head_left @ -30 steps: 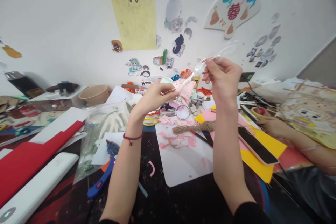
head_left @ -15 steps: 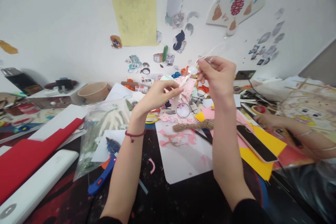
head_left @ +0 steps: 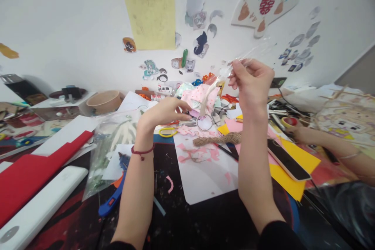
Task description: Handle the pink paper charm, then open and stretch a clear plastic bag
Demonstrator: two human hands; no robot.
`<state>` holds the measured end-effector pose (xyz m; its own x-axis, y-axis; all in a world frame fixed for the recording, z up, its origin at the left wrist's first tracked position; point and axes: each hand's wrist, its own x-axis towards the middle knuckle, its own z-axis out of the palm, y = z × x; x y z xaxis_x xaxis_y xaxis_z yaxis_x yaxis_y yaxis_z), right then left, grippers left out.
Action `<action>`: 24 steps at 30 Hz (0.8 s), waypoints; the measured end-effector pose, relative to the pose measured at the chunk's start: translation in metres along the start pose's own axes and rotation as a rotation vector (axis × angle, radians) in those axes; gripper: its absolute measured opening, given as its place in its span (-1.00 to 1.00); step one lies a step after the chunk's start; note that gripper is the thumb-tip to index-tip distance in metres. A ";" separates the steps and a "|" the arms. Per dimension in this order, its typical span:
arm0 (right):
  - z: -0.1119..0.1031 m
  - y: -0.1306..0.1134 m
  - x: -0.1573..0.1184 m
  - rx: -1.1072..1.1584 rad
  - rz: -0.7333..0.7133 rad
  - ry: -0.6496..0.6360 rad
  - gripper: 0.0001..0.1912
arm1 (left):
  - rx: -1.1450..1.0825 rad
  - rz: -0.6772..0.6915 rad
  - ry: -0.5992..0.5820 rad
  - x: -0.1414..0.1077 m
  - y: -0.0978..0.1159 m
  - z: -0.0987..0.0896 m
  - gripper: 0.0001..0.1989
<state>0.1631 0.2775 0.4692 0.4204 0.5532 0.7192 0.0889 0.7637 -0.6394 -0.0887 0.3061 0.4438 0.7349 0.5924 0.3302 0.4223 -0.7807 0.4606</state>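
Raised over the middle of the table, my right hand [head_left: 252,80] is closed in a pinch on a clear plastic strip [head_left: 249,52]. One loose part of it trails up to the right, and a whitish translucent length [head_left: 208,94] slopes down to the left. A thin round ring [head_left: 204,122] lies below that length; whether they are joined I cannot tell. My left hand [head_left: 168,113] hovers left of the ring, thumb and fingers apart, with nothing visible between them. Behind it is a pile of pink dotted cloth [head_left: 193,95].
Jute twine [head_left: 218,139] lies on a white sheet [head_left: 208,183]. At left are a blue glue gun [head_left: 113,201], a plastic bag [head_left: 96,160] and red card [head_left: 43,168]. Yellow-handled scissors [head_left: 167,132] and a phone [head_left: 288,160] flank the sheet. Another person's hand [head_left: 306,136] rests at right.
My right hand has moved right and slightly up with the clear plastic strip. My left hand has let go of the strip's lower part and drawn back to the left, fingers apart.
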 end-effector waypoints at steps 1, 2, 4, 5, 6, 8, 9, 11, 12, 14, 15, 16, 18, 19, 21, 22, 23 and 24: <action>0.001 0.000 0.000 -0.006 0.002 -0.012 -0.76 | -0.033 0.009 0.065 0.001 0.002 0.000 -0.80; 0.003 0.000 -0.001 -0.010 0.001 -0.026 -0.73 | -0.070 0.026 0.127 0.002 0.006 0.000 -0.77; 0.007 0.000 -0.003 -0.018 0.000 -0.060 -0.68 | -0.143 0.071 0.227 0.007 0.016 0.004 -0.75; 0.009 0.000 -0.004 -0.020 0.002 -0.078 -0.67 | -0.175 0.083 0.265 0.010 0.021 0.006 -0.76; 0.012 0.000 -0.005 -0.018 0.005 -0.095 -0.65 | -0.211 0.093 0.290 0.013 0.025 0.009 -0.75; 0.016 0.000 -0.006 -0.005 0.008 -0.109 -0.62 | -0.294 0.095 0.293 0.018 0.032 0.014 -0.63; 0.017 0.000 -0.007 0.001 0.007 -0.103 -0.61 | -0.328 0.096 0.284 0.019 0.034 0.016 -0.58; 0.018 0.002 -0.006 0.013 -0.006 -0.069 -0.59 | -0.357 0.078 0.257 0.018 0.035 0.016 -0.51; 0.017 0.003 -0.005 0.020 -0.013 -0.046 -0.60 | -0.353 0.059 0.234 0.016 0.033 0.014 -0.49; 0.013 0.005 -0.003 0.031 -0.030 0.008 -0.65 | -0.311 0.012 0.160 0.010 0.028 0.008 -0.48; 0.010 0.006 -0.001 0.033 -0.037 0.030 -0.69 | -0.278 -0.009 0.109 0.007 0.024 0.005 -0.48; 0.008 0.007 0.000 0.032 -0.043 0.046 -0.73 | -0.239 -0.023 0.059 0.003 0.021 0.001 -0.52; 0.003 0.008 0.002 0.021 -0.050 0.063 -0.79 | -0.136 -0.056 -0.035 -0.003 0.016 -0.006 -0.68; 0.001 0.008 0.003 0.015 -0.051 0.065 -0.81 | -0.079 -0.078 -0.066 -0.005 0.014 -0.009 -0.78; 0.000 0.008 0.003 -0.003 -0.050 0.065 -0.82 | 0.013 -0.113 -0.064 -0.007 0.014 -0.012 -0.81; 0.000 0.008 0.003 -0.011 -0.048 0.066 -0.82 | 0.037 -0.118 -0.020 -0.007 0.016 -0.012 -0.78; 0.002 0.008 0.002 -0.014 -0.046 0.064 -0.82 | 0.039 -0.114 0.044 -0.006 0.018 -0.011 -0.77; 0.003 0.007 0.001 -0.013 -0.043 0.059 -0.81 | 0.025 -0.098 0.117 -0.004 0.021 -0.009 -0.77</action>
<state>0.1616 0.2846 0.4665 0.4686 0.4992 0.7289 0.1199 0.7815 -0.6123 -0.0878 0.2887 0.4593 0.6232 0.6837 0.3796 0.5031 -0.7222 0.4747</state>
